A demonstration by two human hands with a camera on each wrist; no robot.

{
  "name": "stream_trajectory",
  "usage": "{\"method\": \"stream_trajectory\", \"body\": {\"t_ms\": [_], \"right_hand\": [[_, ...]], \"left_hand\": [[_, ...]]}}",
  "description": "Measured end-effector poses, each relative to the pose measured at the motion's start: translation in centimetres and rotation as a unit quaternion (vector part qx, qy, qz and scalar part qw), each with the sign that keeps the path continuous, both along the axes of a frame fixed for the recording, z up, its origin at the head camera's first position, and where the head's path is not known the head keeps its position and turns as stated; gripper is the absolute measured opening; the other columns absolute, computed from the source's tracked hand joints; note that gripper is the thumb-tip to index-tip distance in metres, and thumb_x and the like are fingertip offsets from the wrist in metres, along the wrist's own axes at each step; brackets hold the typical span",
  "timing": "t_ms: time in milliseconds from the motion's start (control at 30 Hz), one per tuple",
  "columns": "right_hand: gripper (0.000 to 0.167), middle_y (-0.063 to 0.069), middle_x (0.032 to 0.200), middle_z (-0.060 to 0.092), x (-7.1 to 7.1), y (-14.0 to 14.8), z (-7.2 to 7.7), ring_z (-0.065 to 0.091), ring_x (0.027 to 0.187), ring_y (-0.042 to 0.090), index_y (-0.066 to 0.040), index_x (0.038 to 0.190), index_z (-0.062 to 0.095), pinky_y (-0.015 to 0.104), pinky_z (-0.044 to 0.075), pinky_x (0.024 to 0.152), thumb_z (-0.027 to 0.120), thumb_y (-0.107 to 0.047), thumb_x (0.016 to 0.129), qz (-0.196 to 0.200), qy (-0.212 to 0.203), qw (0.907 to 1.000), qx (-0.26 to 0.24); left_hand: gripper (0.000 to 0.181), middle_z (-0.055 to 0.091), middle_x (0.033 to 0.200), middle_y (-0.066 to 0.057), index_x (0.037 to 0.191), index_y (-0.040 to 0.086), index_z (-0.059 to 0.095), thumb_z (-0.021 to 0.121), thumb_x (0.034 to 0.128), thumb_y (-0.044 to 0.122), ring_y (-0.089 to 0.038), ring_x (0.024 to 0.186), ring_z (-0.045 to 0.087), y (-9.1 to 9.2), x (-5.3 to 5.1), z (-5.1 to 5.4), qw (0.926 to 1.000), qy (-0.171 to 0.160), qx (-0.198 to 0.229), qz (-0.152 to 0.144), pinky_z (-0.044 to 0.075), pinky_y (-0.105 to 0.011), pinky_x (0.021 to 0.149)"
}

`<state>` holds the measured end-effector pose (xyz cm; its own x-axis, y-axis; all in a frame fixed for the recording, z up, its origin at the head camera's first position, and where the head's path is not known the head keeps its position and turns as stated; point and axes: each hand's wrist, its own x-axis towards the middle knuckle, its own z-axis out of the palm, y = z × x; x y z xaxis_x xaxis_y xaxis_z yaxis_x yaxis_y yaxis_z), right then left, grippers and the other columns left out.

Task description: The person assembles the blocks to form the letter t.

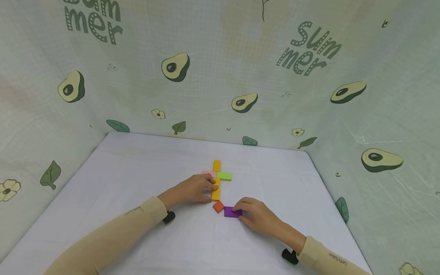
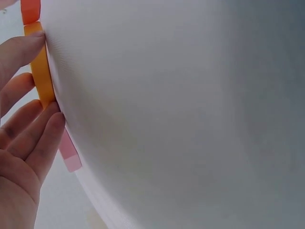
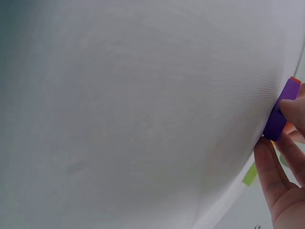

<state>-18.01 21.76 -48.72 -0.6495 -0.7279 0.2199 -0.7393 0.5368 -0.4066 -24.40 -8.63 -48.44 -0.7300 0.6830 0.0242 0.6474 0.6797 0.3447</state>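
Flat coloured blocks form a cross on the white table. My left hand (image 1: 197, 187) holds the long yellow block (image 1: 215, 194) at its lower arm, thumb by the near end and fingers farther up. A pink block (image 1: 208, 173) points left, partly behind that hand, and a light green block (image 1: 224, 176) points right. Another yellow block (image 1: 217, 165) tops the cross. Below it, an orange-red square block (image 1: 218, 206) sits turned on its corner. Close to its right corner lies a purple block (image 1: 229, 212); my right hand (image 1: 258, 217) pinches its right end between thumb and fingers.
The white tabletop (image 1: 144, 160) runs back to a hanging cloth (image 1: 206, 99) printed with avocados and leaves, which also rises along both sides. Each wrist carries a small black camera, such as the left wrist camera (image 1: 169, 217).
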Motion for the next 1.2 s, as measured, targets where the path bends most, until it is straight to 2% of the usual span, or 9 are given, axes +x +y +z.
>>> {"method": "stream_trajectory", "body": {"t_ms": [300, 600, 833, 1200], "right_hand": [[0.030, -0.006, 0.116, 0.073, -0.09, 0.00, -0.07, 0.069, 0.108, 0.010, -0.016, 0.114, 0.077, 0.034, 0.061, 0.095, 0.086, -0.005, 0.088, -0.002, 0.003, 1.0000, -0.004], [0.030, -0.007, 0.117, 0.072, -0.14, 0.00, 0.11, 0.068, 0.108, 0.009, -0.016, 0.115, 0.076, 0.033, 0.061, 0.094, 0.086, -0.006, 0.088, -0.001, -0.002, 1.0000, -0.005], [0.031, -0.008, 0.120, 0.072, -0.07, 0.03, 0.23, 0.068, 0.111, 0.009, -0.017, 0.119, 0.076, 0.034, 0.060, 0.098, 0.085, -0.009, 0.090, -0.010, -0.031, 0.9994, 0.005], [0.033, -0.008, 0.124, 0.071, -0.15, 0.31, 0.54, 0.067, 0.115, 0.009, -0.017, 0.124, 0.075, 0.035, 0.059, 0.100, 0.084, -0.013, 0.093, -0.012, -0.056, 0.9983, 0.009]], "left_hand": [[0.047, 0.068, 0.136, 0.001, 0.136, 0.016, 0.075, 0.085, 0.0930, 0.033, -0.017, 0.127, 0.063, -0.07, -0.15, 0.03, 1.0000, 0.001, -0.002, -0.008, 0.052, -0.036, 0.111], [0.047, 0.067, 0.135, 0.001, 0.135, 0.017, 0.075, 0.085, 0.0925, 0.032, -0.017, 0.126, 0.063, -0.11, -0.16, -0.01, 1.0000, -0.001, 0.006, -0.003, 0.053, -0.035, 0.110], [0.047, 0.064, 0.135, 0.001, 0.136, 0.017, 0.074, 0.085, 0.0928, 0.034, -0.016, 0.124, 0.062, -0.09, -0.06, -0.19, 1.0000, 0.002, 0.007, -0.002, 0.052, -0.034, 0.110], [0.047, 0.064, 0.135, 0.000, 0.134, 0.015, 0.074, 0.086, 0.0923, 0.032, -0.019, 0.124, 0.063, -0.12, 0.19, 0.02, 0.9998, 0.010, 0.018, -0.004, 0.052, -0.035, 0.110]]}}
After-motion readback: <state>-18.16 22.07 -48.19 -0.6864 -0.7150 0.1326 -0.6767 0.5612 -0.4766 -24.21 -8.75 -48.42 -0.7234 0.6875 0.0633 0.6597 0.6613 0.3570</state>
